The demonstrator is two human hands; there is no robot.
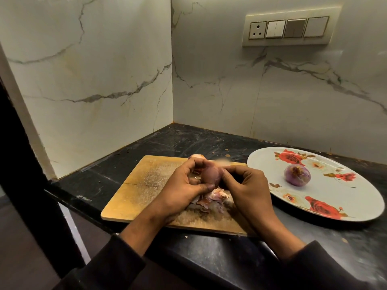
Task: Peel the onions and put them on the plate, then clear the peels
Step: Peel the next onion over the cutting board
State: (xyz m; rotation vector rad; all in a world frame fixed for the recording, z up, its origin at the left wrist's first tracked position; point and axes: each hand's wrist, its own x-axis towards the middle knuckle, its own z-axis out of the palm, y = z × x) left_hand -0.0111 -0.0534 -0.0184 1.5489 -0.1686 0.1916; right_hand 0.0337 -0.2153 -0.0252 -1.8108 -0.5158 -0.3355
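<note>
hands, left grip (184, 183) and right grip (244, 183), curl round one onion (211, 177) above the board (134, 193) near the bench's front edge; no writing legible.

Above the wooden cutting board (146, 185), the left hand (180, 185) and right hand (245, 185) both grip a reddish onion (211, 177), fingers (206, 187) curled round it. A heap of peels (211, 199) lies on the board just below the hands. Another onion (196, 156) peeks out at the board's far edge. Right of the board, on the dark table (100, 181), a rose-patterned plate (345, 197) carries one peeled onion (297, 173).
</note>
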